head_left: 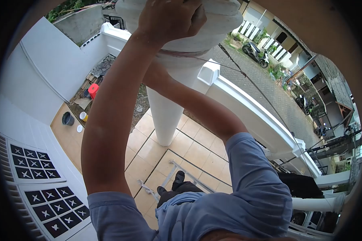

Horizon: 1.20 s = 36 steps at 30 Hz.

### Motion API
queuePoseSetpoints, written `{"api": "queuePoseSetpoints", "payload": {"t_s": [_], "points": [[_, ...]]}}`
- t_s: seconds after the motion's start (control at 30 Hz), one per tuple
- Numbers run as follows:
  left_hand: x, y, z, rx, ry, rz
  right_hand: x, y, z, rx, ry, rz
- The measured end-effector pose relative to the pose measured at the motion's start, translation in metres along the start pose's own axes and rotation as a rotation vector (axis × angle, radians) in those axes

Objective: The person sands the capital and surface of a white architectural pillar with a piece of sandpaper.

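Observation:
A thick white column (165,108) with a wider, ringed upper part stands right in front of me. My left hand (175,18) is raised against that upper part, its fingers curled closed; whatever they may hold is hidden. My right arm reaches up to the column from the other side and passes behind my left forearm, which hides my right hand and its fingers. A thin dark wire (213,61) runs from a brownish line round the column out to the right, where it meets a twisted dark cable (233,64).
My feet (178,179) are above the tiled floor, by a pale metal frame (193,176). A low white wall (253,106) borders the street at right. At left lie a dark bucket (68,119), a red stool (93,90) and white panels with taped dark panes (36,162).

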<state>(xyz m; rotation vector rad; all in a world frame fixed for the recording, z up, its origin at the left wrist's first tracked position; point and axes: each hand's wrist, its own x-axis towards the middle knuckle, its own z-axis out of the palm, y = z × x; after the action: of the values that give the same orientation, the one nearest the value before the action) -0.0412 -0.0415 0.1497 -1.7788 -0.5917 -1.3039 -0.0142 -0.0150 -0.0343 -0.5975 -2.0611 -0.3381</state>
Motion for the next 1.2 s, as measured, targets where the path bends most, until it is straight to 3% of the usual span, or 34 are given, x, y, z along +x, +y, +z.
{"api": "queuePoseSetpoints", "payload": {"t_s": [0.03,0.1,0.13,0.17,0.2,0.23,0.3,0.37,0.4,0.43,0.5,0.53,0.6,0.8,0.83,0.87,0.9,0.97,1.03,1.1,1.13,1.2], "points": [[-0.003,-0.003,-0.003,0.017,-0.003,-0.015,-0.010,0.013,-0.035,-0.394,-0.225,-0.400],[-0.006,-0.006,0.001,0.000,0.033,-0.001,-0.040,0.042,-0.085,-0.248,-0.085,-0.473],[-0.003,-0.003,0.000,0.016,0.123,0.012,-0.056,0.055,-0.106,-0.293,-0.104,-0.470],[-0.018,0.001,0.019,0.069,-0.060,-0.153,-0.075,0.072,-0.108,-0.244,-0.059,-0.419],[-0.013,-0.005,0.017,0.115,0.163,-0.021,-0.079,0.082,-0.110,-0.301,-0.117,-0.469],[-0.012,-0.009,0.018,0.076,0.212,-0.002,-0.078,0.075,-0.100,-0.316,-0.023,-0.461],[-0.014,-0.006,0.021,0.097,0.189,-0.057,-0.064,0.059,-0.068,-0.283,-0.068,-0.489],[-0.013,-0.003,0.015,0.097,0.187,-0.098,-0.043,0.041,-0.008,-0.089,-0.245,0.008],[-0.013,-0.003,0.015,0.090,0.181,-0.112,-0.011,0.016,-0.012,-0.557,-0.239,-0.378],[-0.014,-0.002,0.017,0.076,0.175,-0.131,0.010,-0.001,-0.012,-0.541,-0.219,-0.382],[-0.012,-0.004,0.020,0.094,0.175,-0.122,0.045,-0.027,-0.010,-0.674,-0.557,-0.284],[-0.014,-0.002,0.021,0.089,0.174,-0.138,0.046,-0.023,-0.022,-0.551,-0.572,-0.272],[-0.016,0.002,0.018,0.064,0.163,-0.155,0.001,0.016,-0.033,-0.429,-0.289,-0.475],[-0.013,-0.001,0.025,0.064,0.237,-0.154,0.003,0.006,-0.003,-0.468,-0.148,-0.394],[-0.014,-0.001,0.024,0.056,0.246,-0.155,0.037,-0.021,0.007,-0.796,-0.311,-0.475],[-0.015,-0.002,0.025,0.035,0.216,-0.154,0.061,-0.028,0.034,-0.833,-0.495,-0.374],[-0.014,-0.004,0.027,0.013,0.188,-0.146,0.081,-0.024,0.060,-0.653,-0.790,-0.134],[-0.012,-0.006,0.027,0.046,0.186,-0.101,0.089,-0.015,0.065,-0.657,-0.812,-0.099],[-0.015,-0.006,0.027,0.056,0.157,-0.130,0.059,-0.015,0.045,-0.836,-0.641,-0.348],[-0.013,-0.009,0.027,0.033,0.154,-0.147,0.014,-0.002,0.000,-0.697,-0.303,-0.489],[-0.016,-0.003,0.026,0.001,0.144,-0.157,-0.010,-0.005,-0.025,-0.690,-0.325,-0.466],[-0.021,-0.005,0.018,0.023,0.129,-0.147,-0.017,-0.003,-0.038,0.564,-0.313,0.296]]}}
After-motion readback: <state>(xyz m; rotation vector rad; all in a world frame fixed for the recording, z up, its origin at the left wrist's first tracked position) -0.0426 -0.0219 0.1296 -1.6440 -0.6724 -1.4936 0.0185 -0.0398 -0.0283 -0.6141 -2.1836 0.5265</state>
